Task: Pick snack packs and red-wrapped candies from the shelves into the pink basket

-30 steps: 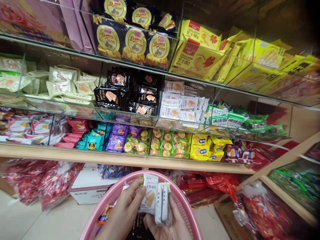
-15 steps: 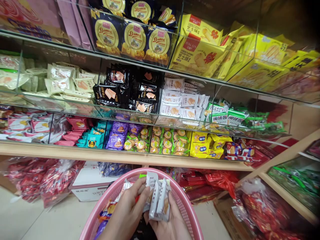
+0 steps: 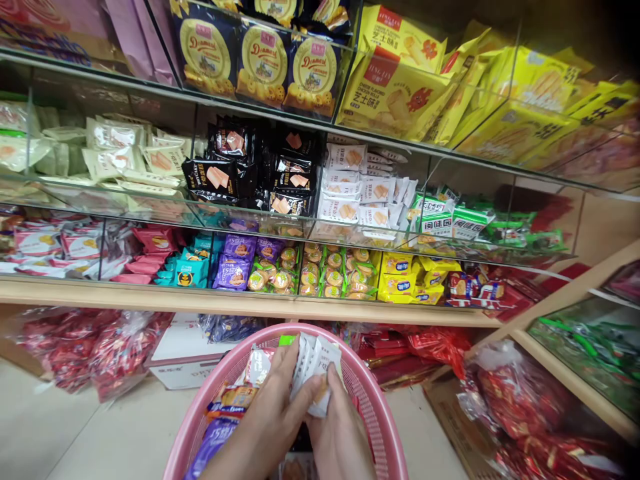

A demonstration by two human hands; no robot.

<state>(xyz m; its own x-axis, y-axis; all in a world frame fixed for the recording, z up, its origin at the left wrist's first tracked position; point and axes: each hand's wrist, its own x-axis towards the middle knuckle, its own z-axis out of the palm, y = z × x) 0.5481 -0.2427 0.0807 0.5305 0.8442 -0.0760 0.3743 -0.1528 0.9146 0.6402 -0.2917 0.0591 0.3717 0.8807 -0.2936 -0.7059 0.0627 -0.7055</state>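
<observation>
Over a pink plastic basket (image 3: 387, 427), both hands hold a small bunch of white snack packets (image 3: 320, 360). My left hand (image 3: 273, 407) presses its thumb and fingers on the packets from the left. On the right side, my right hand (image 3: 337, 420) has its fingers closed round the same packets. Below and left of the hands, inside the basket, lie a purple packet (image 3: 215, 440), an orange and blue packet (image 3: 234, 399) and a white and red one (image 3: 259, 365). A dark packet shows partly beneath my wrists.
Glass-fronted shelves cross the view, with white packets (image 3: 345, 190), black packets (image 3: 215, 179) and yellow bags (image 3: 395, 93). Under the wooden ledge (image 3: 270, 308) stand a white carton (image 3: 180, 353) and red bagged goods (image 3: 120, 360). Another red bag (image 3: 530, 400) lies at right.
The white packets have turned in my hands, and my left thumb now lies across their front. My hands have drawn closer together. The view has shifted slightly.
</observation>
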